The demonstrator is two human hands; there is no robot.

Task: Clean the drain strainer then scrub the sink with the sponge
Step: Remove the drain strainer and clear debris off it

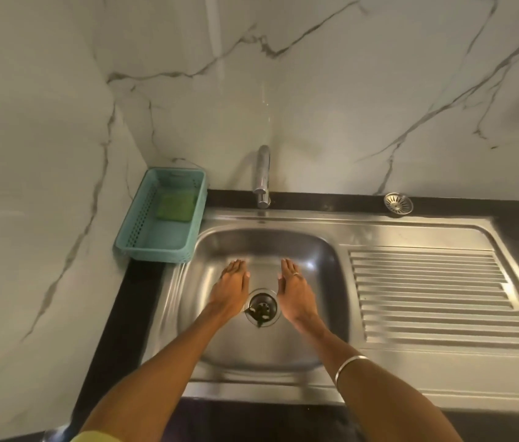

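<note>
A steel sink (pixel 322 250) fills the middle of the view. Its drain strainer (pixel 262 307) sits in the drain hole with dark green scraps caught on it. My left hand (pixel 230 290) lies flat just left of the drain, fingers straight, holding nothing. My right hand (pixel 295 290) is flat just right of the drain, also empty, with a ring on one finger. A green sponge (pixel 176 206) rests in a teal basket (pixel 143 247) at the sink's back left corner.
A chrome tap (pixel 263 175) stands behind the basin. A second round metal strainer (pixel 397 203) lies on the black counter ledge at the back right. The ribbed draining board (pixel 436 298) extends to the right. Marble walls close off the back and left.
</note>
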